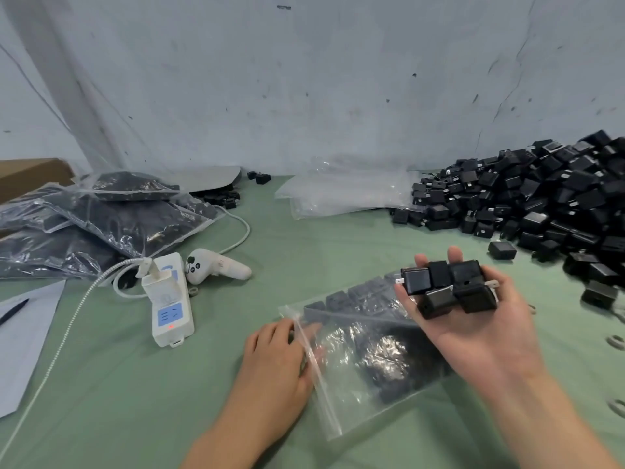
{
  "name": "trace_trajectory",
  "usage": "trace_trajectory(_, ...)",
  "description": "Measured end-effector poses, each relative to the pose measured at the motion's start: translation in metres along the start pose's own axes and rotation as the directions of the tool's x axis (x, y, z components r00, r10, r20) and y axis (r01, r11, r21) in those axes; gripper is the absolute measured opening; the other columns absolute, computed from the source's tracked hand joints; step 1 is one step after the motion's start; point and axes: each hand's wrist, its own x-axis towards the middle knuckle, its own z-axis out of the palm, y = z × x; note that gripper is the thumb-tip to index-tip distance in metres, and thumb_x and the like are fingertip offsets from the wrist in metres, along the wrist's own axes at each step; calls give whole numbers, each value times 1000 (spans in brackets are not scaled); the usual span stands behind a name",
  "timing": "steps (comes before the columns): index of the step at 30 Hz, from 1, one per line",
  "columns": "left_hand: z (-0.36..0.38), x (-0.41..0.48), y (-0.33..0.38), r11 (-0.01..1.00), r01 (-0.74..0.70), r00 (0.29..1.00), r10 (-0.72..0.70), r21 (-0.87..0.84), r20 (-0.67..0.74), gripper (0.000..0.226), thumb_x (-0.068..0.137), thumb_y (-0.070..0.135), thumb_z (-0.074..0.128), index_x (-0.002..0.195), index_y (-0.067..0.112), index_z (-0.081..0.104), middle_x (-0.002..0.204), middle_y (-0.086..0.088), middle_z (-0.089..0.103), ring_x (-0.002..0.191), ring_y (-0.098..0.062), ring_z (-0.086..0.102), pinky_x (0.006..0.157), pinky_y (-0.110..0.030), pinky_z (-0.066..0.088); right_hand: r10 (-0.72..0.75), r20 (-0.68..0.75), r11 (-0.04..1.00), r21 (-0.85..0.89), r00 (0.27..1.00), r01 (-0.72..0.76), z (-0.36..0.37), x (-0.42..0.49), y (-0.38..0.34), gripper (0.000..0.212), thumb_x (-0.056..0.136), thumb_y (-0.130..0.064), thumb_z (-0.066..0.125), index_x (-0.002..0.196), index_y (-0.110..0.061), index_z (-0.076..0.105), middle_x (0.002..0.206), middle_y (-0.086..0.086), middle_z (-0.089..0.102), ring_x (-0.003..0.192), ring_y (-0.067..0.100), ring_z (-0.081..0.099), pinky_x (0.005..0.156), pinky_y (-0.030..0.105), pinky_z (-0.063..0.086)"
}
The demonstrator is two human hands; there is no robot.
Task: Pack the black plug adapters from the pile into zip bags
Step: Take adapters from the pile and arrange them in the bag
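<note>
A clear zip bag [351, 360] lies on the green table in front of me, partly filled with black plug adapters. My left hand [274, 360] rests at the bag's mouth, with its fingers reaching inside the opening. My right hand [473, 319] hovers palm up over the bag and cradles several black plug adapters [446, 287] on its curled fingers. The big pile of black adapters [527, 201] rises at the right against the wall.
Filled zip bags [101, 218] are stacked at the left by a cardboard box [30, 177]. Empty bags [345, 194] lie at the back centre. A white power strip [170, 299], a white controller [216, 265] and a cable sit mid-left. Loose adapters [502, 250] lie near the pile.
</note>
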Motion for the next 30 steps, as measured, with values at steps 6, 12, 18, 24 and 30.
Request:
trace_trajectory(6,6,1,5,999,34,999,-34,12,-14,51,102,55,17,151,43,26,137,8,37,125,-18,34,107,-33,26,13,15,999,32,1000,-14,-5,-14,7,25,90,-31,57,105,-20,74,121,15,70,112,30,69,89,61,52)
trace_trajectory(12,5,-1,4,996,23,998,-27,-84,-48,50,103,51,20,152,41,26,148,18,34,134,-12,28,111,-30,23,6,18,999,33,1000,-7,-3,-12,10,26,87,-30,60,106,-19,74,116,15,71,112,29,69,91,63,50)
trace_trajectory(18,7,-4,1,990,-16,996,4,-143,-84,45,103,45,32,147,41,37,146,23,40,138,-10,26,112,-29,22,40,30,999,24,999,-41,-3,-9,10,25,89,-32,58,103,-19,74,121,17,69,110,31,69,94,61,50)
trace_trajectory(24,-9,-5,-4,922,67,939,-188,-381,-288,28,89,5,56,90,28,72,98,21,67,102,-12,60,89,-32,43,62,43,995,81,997,-65,6,-7,15,26,89,-29,57,109,-18,70,116,22,70,106,40,69,90,65,51)
trace_trajectory(30,-33,8,4,692,-14,815,-411,-722,-409,32,89,11,47,79,35,64,73,24,64,57,0,53,51,-16,36,98,10,989,110,995,-98,11,-6,27,28,95,-29,51,92,-13,74,122,25,66,111,49,64,87,72,48)
